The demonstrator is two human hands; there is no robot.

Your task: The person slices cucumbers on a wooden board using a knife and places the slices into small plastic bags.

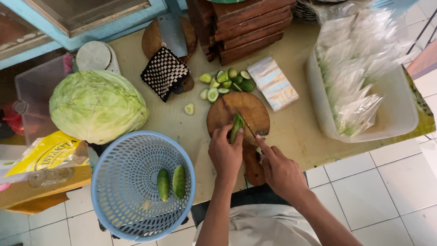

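The left hand [225,155] is closed around a cucumber piece [236,126], pinning it on the round wooden cutting board [255,109], while the right hand [280,171] grips a knife [249,128] whose blade meets the piece at its 3 o'clock side. At 8 o'clock, a blue perforated basket [109,200] holding two whole cucumbers [171,183] overhangs the table's [296,132] near edge. Cut cucumber chunks [225,82] lie at 12 o'clock, a cabbage [97,105] at 10, a bag-filled tub [400,118] at 2, with bare tabletop between board and tub.
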